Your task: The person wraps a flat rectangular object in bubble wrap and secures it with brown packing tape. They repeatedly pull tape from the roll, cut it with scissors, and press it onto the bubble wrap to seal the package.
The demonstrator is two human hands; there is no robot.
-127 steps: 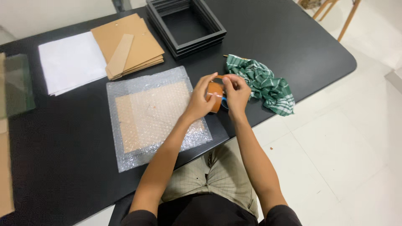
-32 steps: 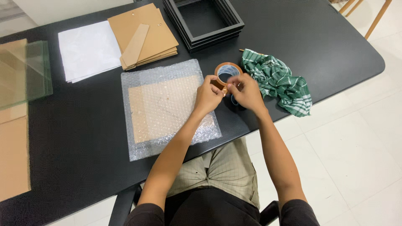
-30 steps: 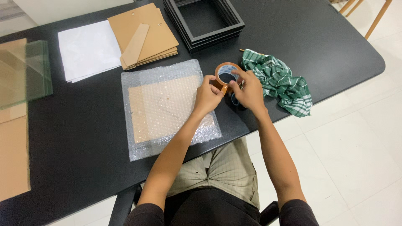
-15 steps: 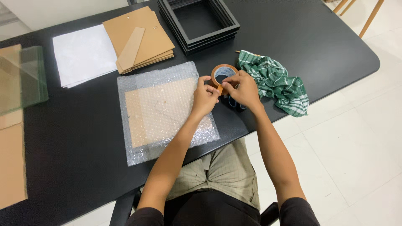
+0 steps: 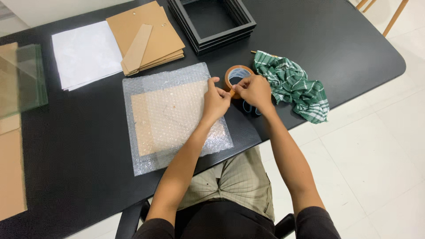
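Note:
A roll of brown packing tape (image 5: 236, 75) is held just above the black table (image 5: 79, 146). My right hand (image 5: 253, 91) grips the roll at its near side. My left hand (image 5: 216, 100) pinches at the roll's edge with thumb and fingers, where the tape end lies. To the left of both hands lies a flat brown board wrapped in clear bubble wrap (image 5: 170, 116); my left wrist rests over its right edge. A dark object, partly hidden, lies under my right wrist.
A crumpled green-and-white checked cloth (image 5: 295, 84) lies right of the tape. Stacked black picture frames (image 5: 211, 22), brown backing boards (image 5: 146, 35) and white sheets (image 5: 86, 53) sit at the back. A glass pane (image 5: 22, 79) and brown boards (image 5: 11, 172) are at the left.
Both hands have stayed on the tape roll, fingers shifting along its edge. The camera view has drifted slightly; nothing on the table has moved.

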